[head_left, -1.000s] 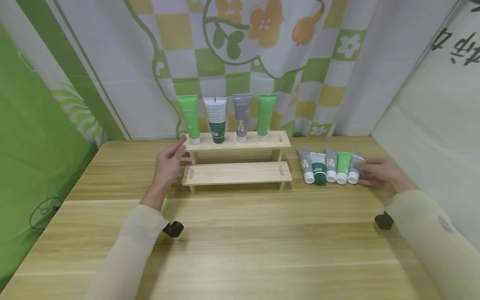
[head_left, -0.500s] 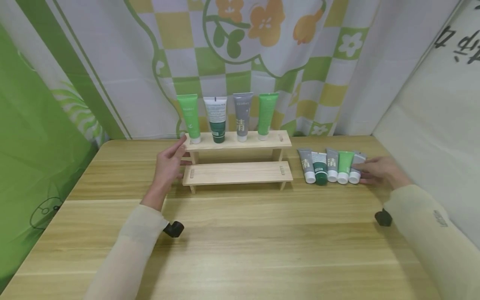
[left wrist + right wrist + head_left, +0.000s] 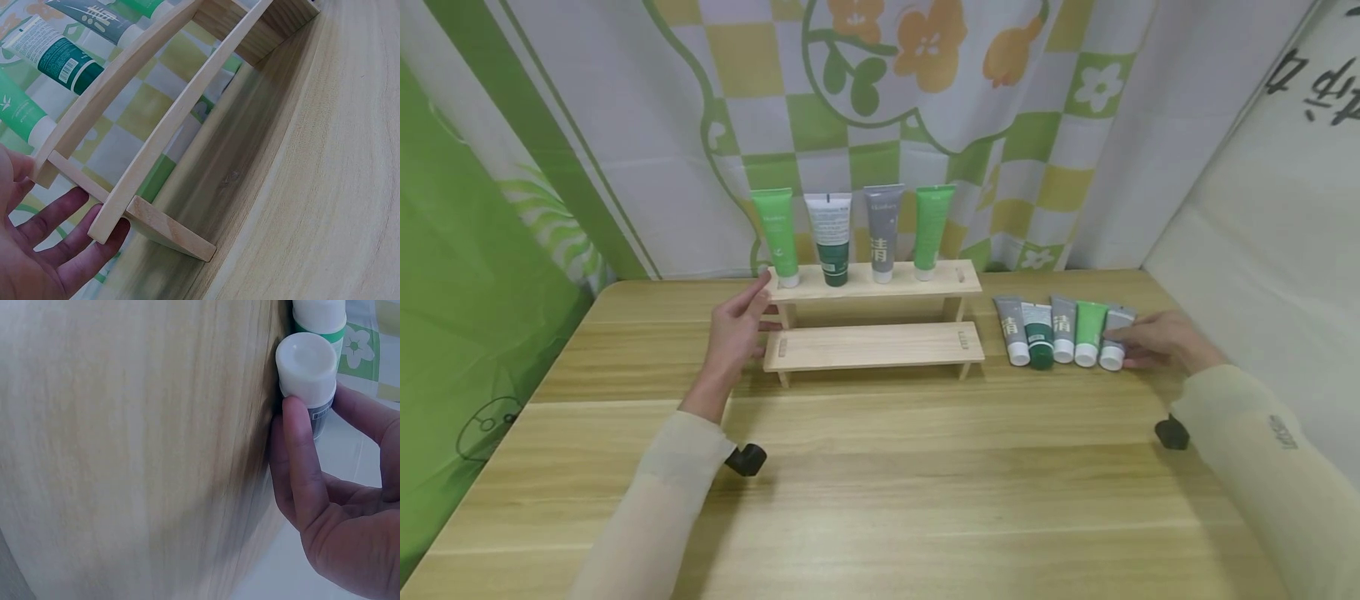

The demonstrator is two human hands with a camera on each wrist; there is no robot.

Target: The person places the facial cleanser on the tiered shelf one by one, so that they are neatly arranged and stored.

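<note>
Tubes (image 3: pixel 1038 333) lay side by side on the tabletop (image 3: pixel 880 500), right of the rack (image 3: pixel 820 350), and the outermost, a grey tube (image 3: pixel 307 375), was pinched in the right grip (image 3: pixel 1168 340), with fingers on both sides of it near the cap. The left grip (image 3: pixel 737 329) held the rack's left end, fingers curled about both shelves. The step in hand looked like a pick-up; doing it well seemed to call for a firm but gentle pinch, as a soft body would likely give, and for easing the grey tube clear of the green tube (image 3: pixel 1088 333) just beside it, so as not to drag the row. A steady left hold seemed wise, since four upright tubes (image 3: pixel 885 233) stood cap-down on the top shelf (image 3: pixel 857 290) and a knock might have toppled them.
</note>
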